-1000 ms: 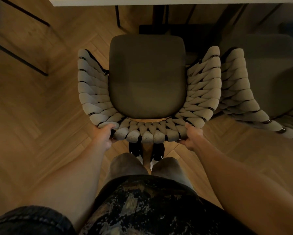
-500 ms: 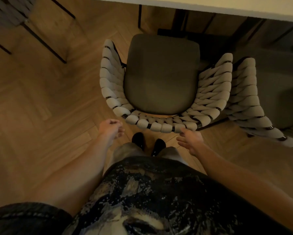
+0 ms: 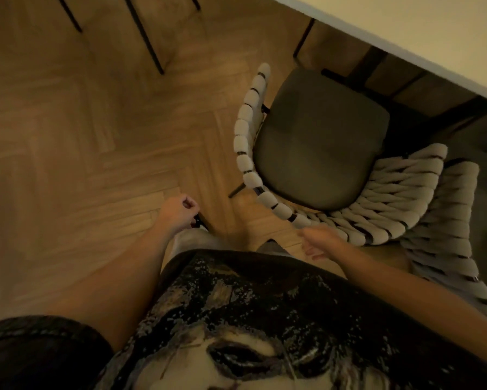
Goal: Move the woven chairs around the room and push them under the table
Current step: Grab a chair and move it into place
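A herringbone wooden floor (image 3: 101, 142) spreads beneath and beyond the hands. Thin black legs (image 3: 148, 43) of some furniture stand far ahead of the left hand. A dark printed shirt (image 3: 236, 319) fills the near foreground.

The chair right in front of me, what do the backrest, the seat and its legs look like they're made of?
The chair's backrest looks like thick pale rope or cord wrapped over a dark frame, matte, with dark gaps between the loops. The seat seems a padded grey-green fabric cushion, smooth and dull. The one visible leg looks like thin black metal, though blur leaves that uncertain.
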Action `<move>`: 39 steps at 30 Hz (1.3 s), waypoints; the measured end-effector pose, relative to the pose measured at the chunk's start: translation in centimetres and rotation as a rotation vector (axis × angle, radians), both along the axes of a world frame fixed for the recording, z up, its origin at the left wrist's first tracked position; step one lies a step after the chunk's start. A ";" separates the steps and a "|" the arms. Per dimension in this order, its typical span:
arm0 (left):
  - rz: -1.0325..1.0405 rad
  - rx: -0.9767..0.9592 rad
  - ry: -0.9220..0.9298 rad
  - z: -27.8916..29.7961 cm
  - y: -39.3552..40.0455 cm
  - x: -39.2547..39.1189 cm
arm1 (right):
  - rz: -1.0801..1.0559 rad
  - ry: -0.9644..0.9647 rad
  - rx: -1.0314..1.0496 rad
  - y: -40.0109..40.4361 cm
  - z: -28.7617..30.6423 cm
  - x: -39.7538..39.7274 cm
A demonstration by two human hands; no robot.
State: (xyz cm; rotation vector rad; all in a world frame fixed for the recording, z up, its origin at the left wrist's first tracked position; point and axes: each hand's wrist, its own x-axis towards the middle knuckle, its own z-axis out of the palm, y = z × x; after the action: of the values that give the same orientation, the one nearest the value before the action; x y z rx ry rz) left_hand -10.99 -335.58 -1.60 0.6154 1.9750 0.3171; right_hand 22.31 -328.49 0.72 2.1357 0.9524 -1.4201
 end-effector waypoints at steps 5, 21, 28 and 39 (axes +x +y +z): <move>0.045 -0.070 -0.047 -0.6 0.3 -7.2 | 0.277 0.063 0.039 2.9 0.2 -10.5; 0.146 -0.116 -0.084 0.8 7.4 -25.6 | 0.648 0.224 0.135 14.1 0.6 -34.3; 0.169 -0.162 -0.123 0.8 15.6 -31.1 | 0.651 0.260 0.169 24.0 -0.3 -39.8; 0.183 -0.053 -0.106 2.2 32.8 -38.1 | 0.741 0.263 0.120 40.7 0.1 -46.7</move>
State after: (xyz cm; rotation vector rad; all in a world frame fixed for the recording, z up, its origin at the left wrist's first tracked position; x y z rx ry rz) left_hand -49.11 -302.78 0.56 0.3762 1.9344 0.3999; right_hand -24.42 -287.76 0.79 1.4173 1.7303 -1.2703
